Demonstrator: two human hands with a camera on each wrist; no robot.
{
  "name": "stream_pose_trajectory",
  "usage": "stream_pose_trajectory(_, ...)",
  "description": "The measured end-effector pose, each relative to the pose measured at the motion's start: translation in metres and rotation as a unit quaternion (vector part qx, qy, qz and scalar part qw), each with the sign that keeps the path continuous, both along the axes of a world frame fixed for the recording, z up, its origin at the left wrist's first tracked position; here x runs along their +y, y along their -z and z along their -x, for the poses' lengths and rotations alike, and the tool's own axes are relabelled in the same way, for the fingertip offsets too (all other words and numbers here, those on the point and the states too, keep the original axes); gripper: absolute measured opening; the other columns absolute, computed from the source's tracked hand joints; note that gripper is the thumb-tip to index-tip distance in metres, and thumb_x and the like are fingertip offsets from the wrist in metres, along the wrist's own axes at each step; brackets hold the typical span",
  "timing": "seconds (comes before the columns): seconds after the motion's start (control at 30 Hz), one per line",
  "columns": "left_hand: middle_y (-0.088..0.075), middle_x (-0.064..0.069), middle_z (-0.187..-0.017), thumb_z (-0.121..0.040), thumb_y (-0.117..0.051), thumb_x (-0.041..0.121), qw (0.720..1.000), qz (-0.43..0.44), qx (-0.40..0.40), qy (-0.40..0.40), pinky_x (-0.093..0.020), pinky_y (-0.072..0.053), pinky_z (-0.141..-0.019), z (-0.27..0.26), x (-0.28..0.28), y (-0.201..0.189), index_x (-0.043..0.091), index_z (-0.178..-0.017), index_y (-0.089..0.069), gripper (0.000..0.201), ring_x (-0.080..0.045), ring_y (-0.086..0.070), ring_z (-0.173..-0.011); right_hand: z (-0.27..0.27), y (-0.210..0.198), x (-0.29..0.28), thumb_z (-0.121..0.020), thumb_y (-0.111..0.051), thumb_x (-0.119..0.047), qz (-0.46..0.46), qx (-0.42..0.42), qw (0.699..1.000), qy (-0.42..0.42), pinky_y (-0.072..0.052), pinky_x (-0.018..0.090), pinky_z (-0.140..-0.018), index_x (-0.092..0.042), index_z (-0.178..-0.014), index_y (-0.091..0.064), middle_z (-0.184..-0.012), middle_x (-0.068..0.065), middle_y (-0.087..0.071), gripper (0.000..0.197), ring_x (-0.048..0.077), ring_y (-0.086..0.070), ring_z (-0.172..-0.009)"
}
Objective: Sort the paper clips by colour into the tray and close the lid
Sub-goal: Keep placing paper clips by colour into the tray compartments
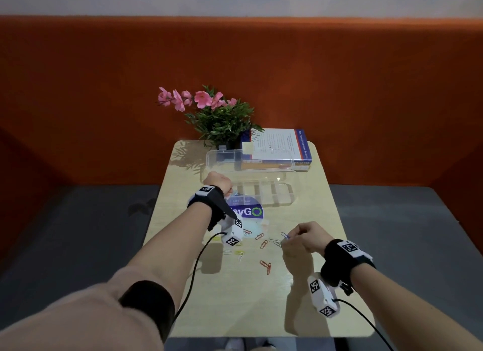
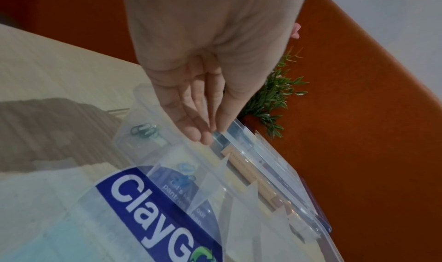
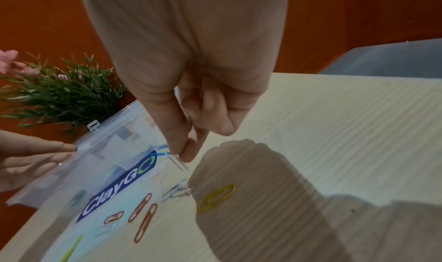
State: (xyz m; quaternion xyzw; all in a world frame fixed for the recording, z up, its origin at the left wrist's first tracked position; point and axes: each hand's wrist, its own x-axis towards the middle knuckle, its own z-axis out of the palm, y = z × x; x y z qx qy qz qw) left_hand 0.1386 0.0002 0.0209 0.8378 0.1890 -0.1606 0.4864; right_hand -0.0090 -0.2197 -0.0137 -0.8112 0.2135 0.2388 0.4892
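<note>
**Blue clip picked, many clips left**

Orange, yellow and silver wire paper clips [image 3: 143, 209] lie loose near me. My right hand [image 1: 303, 242] pinches a blue clip [image 3: 160, 151]. Farther off, my left hand [image 2: 203, 88], fingers straight together, touches the clear plastic tray [image 2: 215, 181]. Lid [image 1: 251, 161] open; few sorted.

The tray [image 1: 264, 194] is clear, shiny plastic. The surface [image 1: 300, 298] looks like pale wood, smooth and glossy. The sofa [image 1: 104, 89] looks like soft, matt cloth.

The left hand [image 1: 219, 182] hides the tray's [image 1: 283, 192] near-left corner in the head view. Print on the far book [image 1: 278, 144] is too small to read. The sticker [image 1: 245, 211] shows only "ayGO", its left covered by the wrist strap [image 1: 214, 200].
</note>
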Motion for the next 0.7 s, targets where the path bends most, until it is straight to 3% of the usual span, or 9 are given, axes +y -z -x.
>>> stream_pose_trajectory(0.1, -0.071, -0.009, -0.110, -0.087, -0.057, 0.009, 0.990, -0.094, -0.077, 0.066, -0.034, -0.053, -0.095, 0.007, -0.004, -0.002, 0.011, -0.101, -0.072, 0.020, -0.029, -0.065, -0.105, -0.002, 0.000, 0.000, -0.075, -0.067, 0.002, -0.045, 0.004, 0.998, 0.038, -0.025, 0.020, -0.040, -0.011, -0.069, -0.065, -0.054, 0.002, -0.054, 0.014, 0.010, -0.035, -0.040)
stream_pose_trajectory(0.23, -0.071, -0.006, -0.102, -0.088, -0.056, 0.009, 0.961, -0.107, -0.175, 0.186, -0.030, -0.053, -0.084, 0.046, -0.018, -0.007, 0.014, -0.096, -0.071, 0.017, -0.021, -0.065, -0.093, -0.004, -0.002, 0.000, -0.079, -0.058, 0.009, -0.114, 0.001, 0.990, 0.087, -0.021, 0.016, -0.034, -0.005, -0.079, -0.066, -0.053, 0.005, -0.051, 0.017, 0.006, -0.029, -0.031)
stream_pose_trajectory(0.37, -0.068, -0.004, -0.117, -0.090, -0.060, 0.018, 0.942, -0.051, -0.090, 0.319, -0.023, -0.046, -0.081, 0.092, -0.033, 0.010, 0.011, -0.113, -0.066, 0.025, -0.018, -0.063, -0.101, -0.008, -0.004, 0.004, -0.080, -0.059, 0.009, -0.184, -0.001, 0.976, 0.115, -0.021, 0.016, -0.035, -0.005, -0.084, -0.067, -0.055, 0.005, -0.048, 0.016, 0.004, -0.029, -0.031)
stream_pose_trajectory(0.43, -0.064, 0.003, -0.119, -0.085, -0.066, 0.031, 0.933, -0.002, -0.005, 0.360, -0.024, -0.047, -0.071, 0.107, -0.042, 0.021, 0.017, -0.123, -0.060, 0.041, -0.017, -0.064, -0.094, -0.009, -0.005, 0.008, -0.081, -0.060, 0.008, -0.210, 0.000, 0.971, 0.115, -0.021, 0.016, -0.035, -0.005, -0.084, -0.066, -0.059, 0.006, -0.043, 0.015, 0.004, -0.028, -0.032)
stream_pose_trajectory(0.5, -0.068, 0.007, -0.096, -0.083, -0.069, 0.025, 0.940, 0.075, 0.049, 0.330, -0.023, -0.044, -0.056, 0.114, -0.047, 0.028, 0.018, -0.114, -0.060, 0.032, -0.009, -0.061, -0.068, -0.010, -0.006, 0.014, -0.082, -0.057, 0.009, -0.235, 0.001, 0.964, 0.121, -0.022, 0.016, -0.035, -0.006, -0.085, -0.063, -0.055, 0.005, -0.044, 0.016, 0.004, -0.028, -0.032)
stream_pose_trajectory(0.57, -0.063, 0.011, -0.062, -0.081, -0.069, 0.012, 0.953, 0.120, 0.046, 0.275, -0.023, -0.041, -0.054, 0.117, -0.048, 0.032, 0.019, -0.092, -0.062, 0.014, -0.006, -0.054, -0.051, -0.011, -0.008, 0.020, -0.083, -0.056, 0.009, -0.250, -0.001, 0.960, 0.124, -0.022, 0.016, -0.034, -0.006, -0.085, -0.061, -0.046, -0.001, -0.044, 0.017, 0.004, -0.028, -0.032)
stream_pose_trajectory(0.63, -0.059, 0.006, -0.054, -0.077, -0.071, 0.009, 0.961, 0.121, 0.031, 0.247, -0.025, -0.043, -0.058, 0.118, -0.045, 0.031, 0.019, -0.077, -0.064, 0.012, -0.012, -0.053, -0.052, -0.011, -0.010, 0.025, -0.083, -0.055, 0.009, -0.246, -0.008, 0.962, 0.118, -0.021, 0.016, -0.034, -0.007, -0.084, -0.060, -0.042, -0.004, -0.042, 0.017, 0.004, -0.028, -0.032)
stream_pose_trajectory(0.7, -0.063, 0.003, -0.054, -0.077, -0.072, 0.009, 0.962, 0.114, 0.021, 0.249, -0.025, -0.047, -0.056, 0.119, -0.039, 0.028, 0.015, -0.070, -0.066, 0.011, -0.018, -0.056, -0.056, -0.011, -0.011, 0.028, -0.083, -0.053, 0.010, -0.219, -0.023, 0.970, 0.101, -0.022, 0.017, -0.034, -0.007, -0.084, -0.058, -0.050, 0.000, -0.045, 0.018, 0.004, -0.030, -0.031)
